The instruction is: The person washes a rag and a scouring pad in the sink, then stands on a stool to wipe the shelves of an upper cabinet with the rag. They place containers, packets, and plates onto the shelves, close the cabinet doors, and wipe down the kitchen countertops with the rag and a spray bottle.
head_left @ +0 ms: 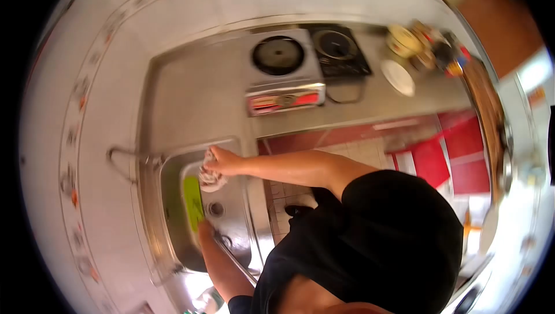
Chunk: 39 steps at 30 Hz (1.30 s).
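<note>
Black shirt [381,239] cloth lies nearest the camera, lower middle of the frame; left of centre, the right hand [222,161] clutches a bunched rag [211,179] beside a green slab [192,197] in the sink [238,201]. At the slab's lower end is the left hand [204,231], its grip impossible to tell; were it loose or slick, the slab could slip against the metal, while the rag could sag toward the drain [215,209].

Cooking gear stands along your brushed-steel countertop [193,88].
In the upper middle of your view you have a silver, box-shaped stove [292,83] with a red-banded front; just right of it sits a flat black cooker [354,67]. Farther right, you see a white oval dish [398,77] near a round yellow pot [403,41].
</note>
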Tool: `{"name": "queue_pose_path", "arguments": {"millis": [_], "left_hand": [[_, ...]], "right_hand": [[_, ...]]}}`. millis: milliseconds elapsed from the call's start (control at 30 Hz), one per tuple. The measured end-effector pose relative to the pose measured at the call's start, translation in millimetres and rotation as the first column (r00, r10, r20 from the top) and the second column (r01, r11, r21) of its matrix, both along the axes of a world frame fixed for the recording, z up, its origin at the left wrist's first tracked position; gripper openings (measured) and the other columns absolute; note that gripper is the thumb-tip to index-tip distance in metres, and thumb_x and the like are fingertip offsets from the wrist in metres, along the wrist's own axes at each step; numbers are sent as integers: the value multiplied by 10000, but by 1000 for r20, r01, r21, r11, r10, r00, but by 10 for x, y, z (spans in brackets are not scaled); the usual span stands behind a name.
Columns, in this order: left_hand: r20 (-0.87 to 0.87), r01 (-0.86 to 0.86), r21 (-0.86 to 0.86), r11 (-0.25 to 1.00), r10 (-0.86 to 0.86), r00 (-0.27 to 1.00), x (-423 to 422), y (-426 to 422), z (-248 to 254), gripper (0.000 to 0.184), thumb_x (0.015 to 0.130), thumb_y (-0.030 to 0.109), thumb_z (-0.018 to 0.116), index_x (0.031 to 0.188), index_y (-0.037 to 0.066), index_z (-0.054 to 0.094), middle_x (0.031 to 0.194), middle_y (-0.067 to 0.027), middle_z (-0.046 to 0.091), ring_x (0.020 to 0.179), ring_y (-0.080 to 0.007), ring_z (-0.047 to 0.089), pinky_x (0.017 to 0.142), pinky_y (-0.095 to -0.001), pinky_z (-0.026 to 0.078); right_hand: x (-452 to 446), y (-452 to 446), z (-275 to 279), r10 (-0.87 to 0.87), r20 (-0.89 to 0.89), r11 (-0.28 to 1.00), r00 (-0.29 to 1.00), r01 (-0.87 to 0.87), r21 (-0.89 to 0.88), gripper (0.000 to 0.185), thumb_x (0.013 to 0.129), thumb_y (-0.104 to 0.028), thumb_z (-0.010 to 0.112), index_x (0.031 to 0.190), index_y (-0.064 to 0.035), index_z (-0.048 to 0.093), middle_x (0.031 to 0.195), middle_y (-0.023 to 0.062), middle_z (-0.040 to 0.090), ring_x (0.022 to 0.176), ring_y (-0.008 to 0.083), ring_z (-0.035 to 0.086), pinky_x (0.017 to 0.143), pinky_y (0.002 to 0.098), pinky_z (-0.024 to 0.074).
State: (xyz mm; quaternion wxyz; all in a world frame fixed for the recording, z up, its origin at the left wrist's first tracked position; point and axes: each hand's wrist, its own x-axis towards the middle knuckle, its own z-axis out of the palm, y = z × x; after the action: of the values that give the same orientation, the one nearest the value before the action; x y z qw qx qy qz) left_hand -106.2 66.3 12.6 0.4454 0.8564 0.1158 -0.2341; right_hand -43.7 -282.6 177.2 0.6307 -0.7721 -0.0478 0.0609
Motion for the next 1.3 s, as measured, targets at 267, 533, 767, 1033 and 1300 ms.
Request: {"name": "queue_pose_path", "arguments": {"millis": [267, 533, 767, 1033, 1300], "left_hand": [[559, -207, 282, 937, 15, 829, 393, -650, 312, 239, 789, 96, 616, 1007, -1, 630, 1007, -199, 636, 911, -326, 612, 797, -404, 493], [323, -340, 912, 228, 113, 940, -219, -1947, 480, 294, 880, 305, 530, 960, 61, 674, 952, -104, 645, 827, -223, 648, 642, -368, 541], [-331, -358, -616, 702, 181, 926, -554, -3945, 264, 437, 869, 326, 496, 1128, -22, 549, 1055, -233, 607, 881, -405, 613, 741, -539, 512], [-574, -148, -796, 586, -657, 488, -2445, -8047, 370, 387, 593, -41, 449, 973, -76, 507, 1093, -194, 527, 1074, -391, 484, 967, -593, 353], [-48, 299, -924, 239, -847, 529, -3600, -10088, 1140, 242, 862, 41, 519, 1094, -26, 543, 1080, -121, 596, 961, -226, 602, 796, -377, 543]], "right_hand": [[-2149, -2208, -392, -282, -245, 885, 928, 350, 306, 426, 853, -215, 638, 1152, -16, 408, 948, 102, 572, 834, 167, 585, 677, 327, 513], [-4738, -4549, -484, -848, -188, 523, 496, 841, -140, 410, 810, -260, 651, 1075, 2, 480, 914, 148, 612, 792, 279, 632, 708, 377, 508], [-6421, -5395, -476, -877, -479, 15, 30, 999, 34, 266, 784, -162, 662, 934, 27, 553, 828, 152, 622, 626, 232, 648, 540, 346, 538], [-7576, -5260, -1072, -701, -649, -575, -295, 773, 270, 335, 710, -49, 658, 1003, 92, 576, 821, 146, 631, 713, 249, 639, 632, 368, 541], [-9098, -5386, -1051, -825, -495, -333, -272, 942, 37, 298, 805, -12, 573, 1094, -30, 503, 906, 87, 593, 834, 178, 579, 735, 316, 508]]}}
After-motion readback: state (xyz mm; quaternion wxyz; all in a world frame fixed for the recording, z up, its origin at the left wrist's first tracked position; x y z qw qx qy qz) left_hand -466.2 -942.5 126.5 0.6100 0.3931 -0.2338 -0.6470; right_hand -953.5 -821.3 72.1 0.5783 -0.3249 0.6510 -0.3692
